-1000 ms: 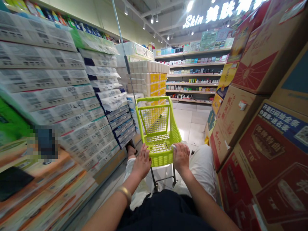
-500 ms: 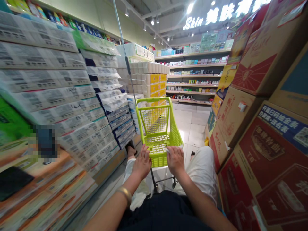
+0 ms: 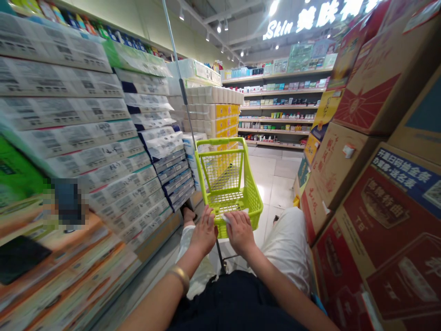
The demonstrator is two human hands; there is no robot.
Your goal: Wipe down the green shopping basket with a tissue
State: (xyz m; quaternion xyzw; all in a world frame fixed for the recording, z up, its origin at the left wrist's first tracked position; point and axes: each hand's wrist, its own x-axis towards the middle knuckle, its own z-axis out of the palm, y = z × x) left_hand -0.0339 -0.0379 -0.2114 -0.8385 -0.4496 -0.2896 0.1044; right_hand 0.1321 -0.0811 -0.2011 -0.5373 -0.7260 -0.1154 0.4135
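A green shopping cart [image 3: 254, 195] stands near, at the centre of a store aisle [image 3: 267, 177], with stacked packs [image 3: 96, 142] left and cartons [image 3: 344, 168] right. The left hand [image 3: 204, 235] curls its grip over the cart's near rim; the right hand [image 3: 241, 233] has a narrow grip, pressing a white cloth [image 3: 226, 219] there. Pushing too hard could roll the cart away; a loosened grip could drop the cloth inside.
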